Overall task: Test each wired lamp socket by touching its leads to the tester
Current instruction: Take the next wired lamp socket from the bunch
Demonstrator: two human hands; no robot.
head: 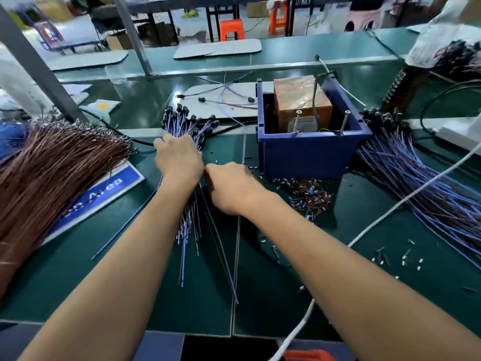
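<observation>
A bundle of wired lamp sockets [187, 121] lies on the green mat, black socket heads fanned out at the far end, blue and brown leads trailing toward me. My left hand [178, 158] grips the bundle just behind the heads. My right hand [231, 187] is right beside it, fingers curled down into the leads; what it holds is hidden. The tester [303, 105], an orange-brown block with two upright metal screws, sits in a blue bin [312, 152] to the right.
A large sheaf of brown wires [52, 173] lies left, over a blue sign [104, 194]. Another pile of wired sockets [416, 173] lies right of the bin. Cut wire scraps [309, 194] lie in front of the bin. A white cable [390, 212] crosses the mat.
</observation>
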